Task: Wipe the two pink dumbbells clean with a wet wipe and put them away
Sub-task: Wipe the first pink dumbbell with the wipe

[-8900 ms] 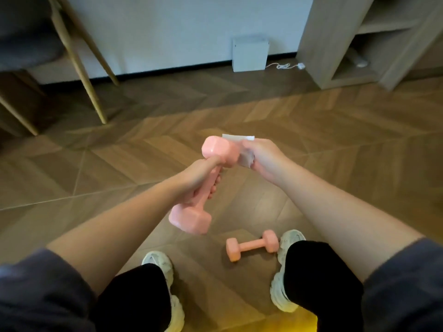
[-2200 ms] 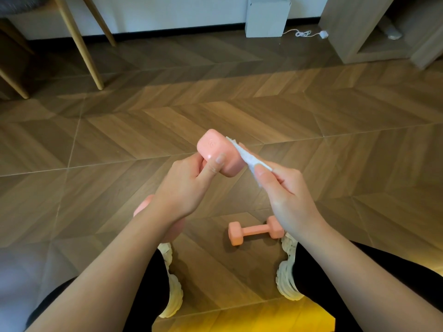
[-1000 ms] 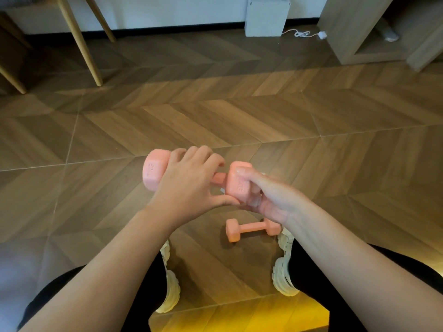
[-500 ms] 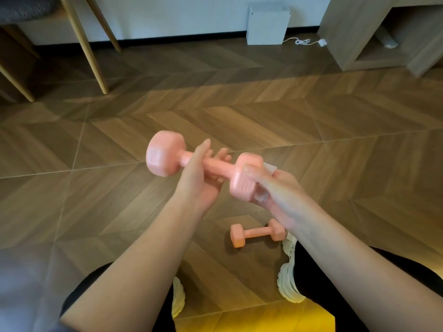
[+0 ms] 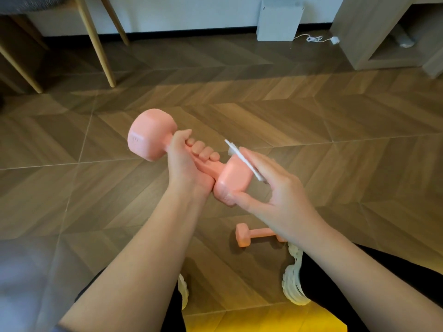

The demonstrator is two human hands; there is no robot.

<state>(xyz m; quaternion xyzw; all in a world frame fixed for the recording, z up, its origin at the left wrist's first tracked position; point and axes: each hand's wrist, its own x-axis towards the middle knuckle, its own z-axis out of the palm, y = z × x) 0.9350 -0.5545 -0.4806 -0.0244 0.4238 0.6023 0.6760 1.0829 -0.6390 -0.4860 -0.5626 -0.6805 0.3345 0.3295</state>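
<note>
My left hand [image 5: 185, 164] grips the handle of a pink dumbbell [image 5: 151, 135], held in the air at a slant with one head up left and the other down right. My right hand [image 5: 275, 195] presses a folded white wet wipe [image 5: 242, 159] against the outer face of the lower right head, with the thumb under that head. A second pink dumbbell [image 5: 249, 234] lies on the wooden floor [image 5: 335, 144] between my feet, partly hidden behind my right wrist.
My white shoes [image 5: 293, 281] stand on the floor below the hands. Wooden chair legs [image 5: 96, 41] rise at the top left. A white box [image 5: 278, 19] with a cable sits against the wall. An open wooden shelf unit [image 5: 383, 44] stands at the top right.
The dumbbell has tilted, its left head rising and right head dropping. My left hand closed round the handle. My right hand slid the wipe to the outer face of the right head.
</note>
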